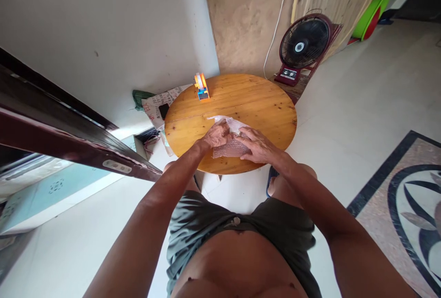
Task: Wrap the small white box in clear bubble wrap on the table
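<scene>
one piece of bubble wrap [225,151] near the close edge of a round table [268,100], under left hand [217,134], curled in and seemingly pinching a fold, and right hand [257,145], fingers loosely spread over the opposite side, whether gripping or only resting impossible to tell. likely to spring open or crease crookedly if let go on either side, and liable to slip off that edge if pulled back too far.
</scene>
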`<state>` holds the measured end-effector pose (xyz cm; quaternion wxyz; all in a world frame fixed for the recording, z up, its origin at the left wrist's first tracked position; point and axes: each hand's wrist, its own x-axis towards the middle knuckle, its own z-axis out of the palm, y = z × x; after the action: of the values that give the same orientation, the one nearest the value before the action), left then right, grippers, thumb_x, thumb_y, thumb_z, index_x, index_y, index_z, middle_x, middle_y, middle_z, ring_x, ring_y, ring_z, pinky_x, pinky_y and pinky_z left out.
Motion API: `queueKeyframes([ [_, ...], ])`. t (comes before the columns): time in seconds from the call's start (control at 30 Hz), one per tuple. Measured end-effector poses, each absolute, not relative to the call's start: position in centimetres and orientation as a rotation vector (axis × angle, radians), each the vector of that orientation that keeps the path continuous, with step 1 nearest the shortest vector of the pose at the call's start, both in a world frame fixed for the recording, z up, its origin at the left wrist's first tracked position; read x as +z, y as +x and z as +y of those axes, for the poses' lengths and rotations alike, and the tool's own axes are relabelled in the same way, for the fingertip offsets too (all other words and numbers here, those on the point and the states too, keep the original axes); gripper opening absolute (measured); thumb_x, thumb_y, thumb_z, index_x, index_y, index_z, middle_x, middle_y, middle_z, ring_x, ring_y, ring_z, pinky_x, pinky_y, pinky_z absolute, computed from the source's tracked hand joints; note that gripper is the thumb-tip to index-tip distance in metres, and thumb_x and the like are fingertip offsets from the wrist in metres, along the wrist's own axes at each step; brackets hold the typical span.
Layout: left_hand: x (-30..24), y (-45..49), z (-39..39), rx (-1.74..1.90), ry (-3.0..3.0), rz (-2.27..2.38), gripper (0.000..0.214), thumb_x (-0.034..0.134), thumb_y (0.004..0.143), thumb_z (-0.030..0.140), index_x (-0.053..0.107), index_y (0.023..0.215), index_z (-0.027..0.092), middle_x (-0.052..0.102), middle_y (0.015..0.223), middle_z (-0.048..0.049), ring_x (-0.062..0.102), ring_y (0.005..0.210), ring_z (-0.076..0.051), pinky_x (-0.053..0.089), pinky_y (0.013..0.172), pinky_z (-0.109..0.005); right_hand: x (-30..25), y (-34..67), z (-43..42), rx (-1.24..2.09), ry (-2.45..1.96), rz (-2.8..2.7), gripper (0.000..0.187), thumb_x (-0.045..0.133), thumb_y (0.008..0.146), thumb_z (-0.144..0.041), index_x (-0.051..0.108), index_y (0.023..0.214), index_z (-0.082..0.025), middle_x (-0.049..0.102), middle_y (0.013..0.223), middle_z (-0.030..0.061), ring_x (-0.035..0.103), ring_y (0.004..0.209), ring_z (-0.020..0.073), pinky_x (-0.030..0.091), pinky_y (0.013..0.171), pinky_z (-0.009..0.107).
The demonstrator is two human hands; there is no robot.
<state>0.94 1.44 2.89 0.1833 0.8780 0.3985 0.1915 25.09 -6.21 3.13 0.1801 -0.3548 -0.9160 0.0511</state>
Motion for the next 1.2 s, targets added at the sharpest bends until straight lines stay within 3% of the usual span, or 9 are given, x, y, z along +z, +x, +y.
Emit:
queueKeyframes([
  [0.2, 3.7, 1.9, 1.6, 0.512, 2.31, 1.08, 0.047, 0.052, 0.097, 0.058, 0.071, 0.115, 0.019, 0.071, 0.115, -0.0119, 0.066, 0.108, -0.028, 0.053, 0.097, -0.041, 3.5, 24.7, -7.1, 0.053, -0.941, -2.584, 0.05, 0.074, 0.087, -0.041, 0.068, 0.132, -0.02, 0.043, 0.157, 0.0164, 0.036, 0.146, 0.0401, 0.035, 0.118, 0.06],
  [0.33, 3.8, 2.2, 2.2, 0.502, 2.194, 1.132, 0.045, 0.048, 0.1, 0.053, 0.073, 0.097, 0.017, 0.072, 0.096, -0.0108, 0.067, 0.097, -0.027, 0.052, 0.094, -0.041, 3.2, 24.5, -6.9, 0.065, -0.989, -2.516, 0.024, 0.057, 0.096, -0.026, 0.077, 0.11, -0.021, 0.057, 0.142, 0.0155, 0.049, 0.134, 0.0347, 0.042, 0.112, 0.055],
  [0.53, 4.7, 2.0, 3.0, 0.433, 2.072, 1.212, 0.041, 0.051, 0.097, 0.051, 0.072, 0.087, 0.016, 0.069, 0.085, -0.0084, 0.065, 0.086, -0.024, 0.051, 0.086, -0.04, 3.2, 23.3, -5.1, 0.075, -1.145, -2.283, 0.03, 0.047, 0.101, -0.029, 0.077, 0.1, -0.023, 0.067, 0.125, 0.0123, 0.062, 0.115, 0.027, 0.05, 0.104, 0.043],
  [0.67, 6.2, 2.0, 3.2, 0.336, 2.084, 1.162, 0.05, 0.041, 0.099, 0.056, 0.072, 0.098, 0.017, 0.071, 0.092, -0.0055, 0.062, 0.083, -0.02, 0.049, 0.081, -0.034, 3.7, 22.8, -3.6, 0.075, -1.31, -2.186, 0.032, 0.045, 0.101, -0.029, 0.074, 0.106, -0.02, 0.069, 0.12, 0.0127, 0.064, 0.112, 0.025, 0.051, 0.101, 0.036],
  [0.83, 7.7, 1.7, 3.6, 0.289, 2.07, 1.123, 0.053, 0.041, 0.097, 0.057, 0.073, 0.113, 0.019, 0.075, 0.11, -0.0059, 0.066, 0.1, -0.023, 0.049, 0.089, -0.031, 4.7, 22.3, -2.7, 0.073, -1.523, -2.2, 0.032, 0.046, 0.1, -0.029, 0.074, 0.109, -0.017, 0.071, 0.117, 0.014, 0.066, 0.107, 0.0261, 0.051, 0.097, 0.035],
  [0.93, 8.3, 1.1, 3.7, 0.303, 2.127, 0.963, 0.047, 0.055, 0.091, 0.056, 0.074, 0.118, 0.024, 0.074, 0.119, -0.0029, 0.064, 0.114, -0.024, 0.047, 0.098, -0.031, 5.1, 22.1, -2.4, 0.073, -1.6, -2.2, 0.033, 0.046, 0.1, -0.03, 0.074, 0.111, -0.017, 0.072, 0.117, 0.0137, 0.066, 0.107, 0.0262, 0.05, 0.097, 0.035],
  [1.03, 8.2, 0.6, 3.9, 0.275, 2.091, 0.972, 0.045, 0.072, 0.077, 0.048, 0.076, 0.112, 0.021, 0.075, 0.105, -0.0026, 0.066, 0.102, -0.024, 0.05, 0.089, -0.032, 5.4, 22.0, -2.0, 0.07, -1.647, -2.212, 0.034, 0.045, 0.1, -0.029, 0.075, 0.107, -0.016, 0.074, 0.114, 0.0135, 0.067, 0.105, 0.026, 0.05, 0.096, 0.035],
  [1.13, 7.3, 0.3, 4.3, 0.293, 1.995, 1.095, 0.032, 0.069, 0.076, 0.04, 0.077, 0.093, 0.014, 0.066, 0.075, -0.0017, 0.06, 0.071, -0.018, 0.046, 0.069, -0.032, 5.4, 22.0, -1.6, 0.062, -1.68, -2.224, 0.033, 0.046, 0.099, -0.03, 0.076, 0.104, -0.016, 0.075, 0.11, 0.0136, 0.067, 0.103, 0.0262, 0.051, 0.094, 0.035],
  [1.2, 6.6, 0.2, 4.5, 0.371, 1.948, 1.157, 0.026, 0.064, 0.077, 0.037, 0.074, 0.085, 0.014, 0.059, 0.067, -0.0005, 0.053, 0.061, -0.015, 0.042, 0.063, -0.032, 5.3, 22.1, -1.3, 0.071, -1.703, -2.225, 0.033, 0.048, 0.099, -0.031, 0.077, 0.104, -0.017, 0.076, 0.109, 0.0132, 0.068, 0.101, 0.0257, 0.051, 0.093, 0.034],
])
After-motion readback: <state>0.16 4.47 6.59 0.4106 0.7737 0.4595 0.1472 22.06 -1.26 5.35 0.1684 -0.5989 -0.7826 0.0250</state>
